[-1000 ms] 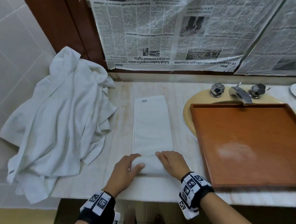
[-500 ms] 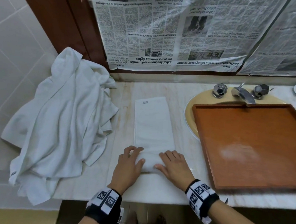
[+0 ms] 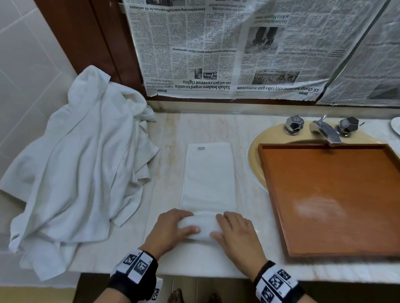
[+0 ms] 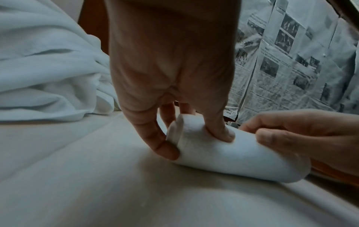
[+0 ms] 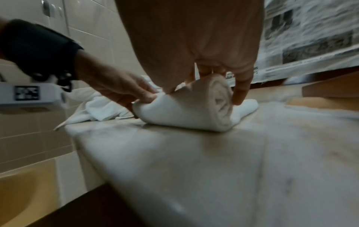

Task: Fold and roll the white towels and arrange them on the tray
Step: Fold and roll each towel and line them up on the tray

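- Pile of unfolded white towels (image 3: 79, 166), heaped at the counter's left end against the tiled wall (image 3: 18, 67); likely parked there as stock, clear of the rolling lane.
- Marble counter (image 3: 210, 258), bare strip in front of the hands gives a flat bed for rolling.
- Left hand (image 3: 172, 230) on the roll's left end: thumb pressed into the near side, fingers curled over the top, little finger at the end face, probably to stop the coil telescoping out.
- Folded white towel (image 3: 209, 175), long narrow strip lying front to back mid-counter, small tag at the far end; near end is wound into a short tight roll (image 3: 203, 227) under both hands, most of the strip not yet rolled. Task looks early.
- Right hand (image 3: 235, 234) grips the roll's right end the same way, thumb near side, fingers draped over the top; the right wrist view shows the spiral end (image 5: 221, 99). Two-ended hold should keep the roll square.
- Wooden tray (image 3: 333, 198), set over the sink basin (image 3: 255, 155) just right of the towel, no rolls in it; close by, so the transfer is short.
- Faucet (image 3: 323, 129) behind the tray.
- Newspaper (image 3: 225, 46) taped over the back wall.
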`<state>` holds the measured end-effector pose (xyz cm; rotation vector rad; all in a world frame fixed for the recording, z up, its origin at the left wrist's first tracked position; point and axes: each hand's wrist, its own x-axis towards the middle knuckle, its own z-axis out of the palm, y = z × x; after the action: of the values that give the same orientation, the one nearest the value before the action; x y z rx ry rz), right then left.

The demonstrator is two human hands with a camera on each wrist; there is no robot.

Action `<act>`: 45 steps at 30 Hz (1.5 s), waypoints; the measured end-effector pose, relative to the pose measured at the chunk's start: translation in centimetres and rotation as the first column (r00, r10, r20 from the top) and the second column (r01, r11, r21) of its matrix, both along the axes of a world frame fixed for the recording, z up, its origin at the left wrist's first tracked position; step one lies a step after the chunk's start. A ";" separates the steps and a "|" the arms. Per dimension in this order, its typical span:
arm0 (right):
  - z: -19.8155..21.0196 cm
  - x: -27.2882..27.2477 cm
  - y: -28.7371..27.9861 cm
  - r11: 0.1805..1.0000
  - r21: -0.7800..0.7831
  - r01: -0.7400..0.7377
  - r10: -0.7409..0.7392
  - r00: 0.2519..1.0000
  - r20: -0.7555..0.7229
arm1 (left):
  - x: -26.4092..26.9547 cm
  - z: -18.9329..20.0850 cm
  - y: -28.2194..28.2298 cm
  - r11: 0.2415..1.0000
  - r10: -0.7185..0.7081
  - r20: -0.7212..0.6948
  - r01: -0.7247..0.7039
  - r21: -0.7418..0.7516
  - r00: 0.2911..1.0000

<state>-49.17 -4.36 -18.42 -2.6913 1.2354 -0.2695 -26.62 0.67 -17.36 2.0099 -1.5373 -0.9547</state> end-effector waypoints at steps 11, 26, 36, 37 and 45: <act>1.4 1.0 -5.0 0.887 0.458 -0.065 0.104 0.993 -0.060 | -1.1 -1.5 1.0 0.995 -0.061 0.133 0.071 -0.075 0.989; 0.8 1.4 -2.2 0.995 0.103 0.002 0.018 0.982 -0.186 | -0.4 -0.6 -1.7 0.999 0.009 -0.032 -0.008 0.036 0.999; 3.1 0.9 -4.0 0.837 0.548 0.000 0.122 0.975 -0.186 | -0.2 -2.0 1.2 0.992 -0.119 0.132 0.124 -0.030 0.984; 3.0 0.6 -3.5 0.863 0.505 0.008 0.099 0.978 -0.185 | 0.0 -1.8 1.0 0.993 -0.115 0.073 0.117 -0.017 0.991; 2.0 1.8 -1.6 0.990 0.137 0.020 0.024 0.948 -0.318 | 0.6 -0.6 -1.5 0.991 -0.108 -0.009 0.108 0.077 0.994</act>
<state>-47.35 -5.99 -16.45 -2.6852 1.2767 0.2567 -26.03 -0.83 -17.95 1.9920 -1.6442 -1.0756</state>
